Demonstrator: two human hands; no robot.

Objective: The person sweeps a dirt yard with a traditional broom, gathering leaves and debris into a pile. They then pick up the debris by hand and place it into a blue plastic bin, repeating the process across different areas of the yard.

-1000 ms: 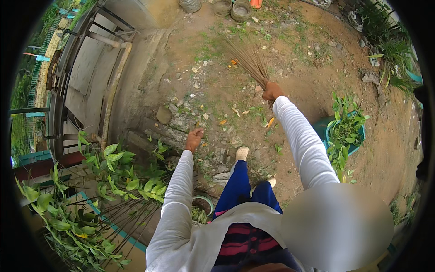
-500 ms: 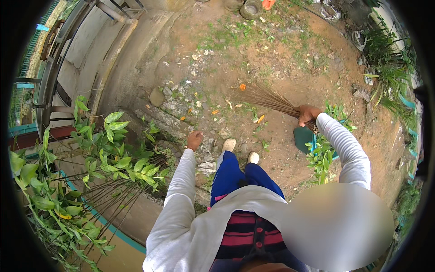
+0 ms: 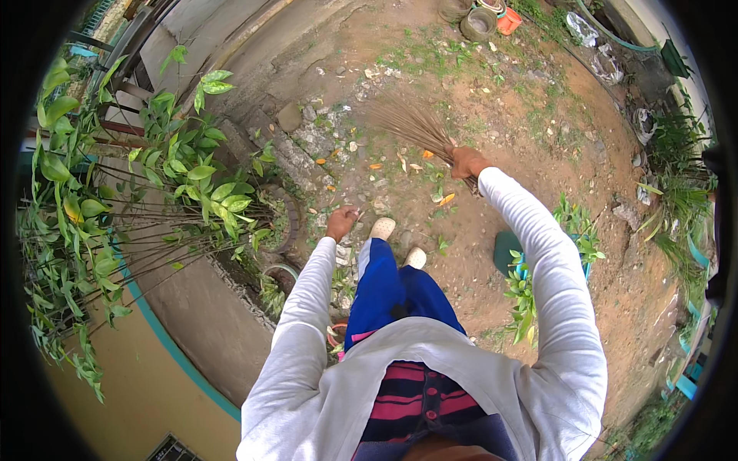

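Our right hand's [image 3: 467,163] grip wraps the broom [image 3: 419,129]; we'd best keep its ten-o'clock tips low. Our left hand's [image 3: 342,223] grip we cannot tell.

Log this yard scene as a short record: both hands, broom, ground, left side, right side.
Right hand: closed around the stick broom
Left hand: half curled, contents unclear
Broom: brown sticks, fanning toward upper left
Ground: soil, stones, fallen orange leaves
Left side: leafy green plant
Right side: teal container with leafy stems, partly behind the sleeve
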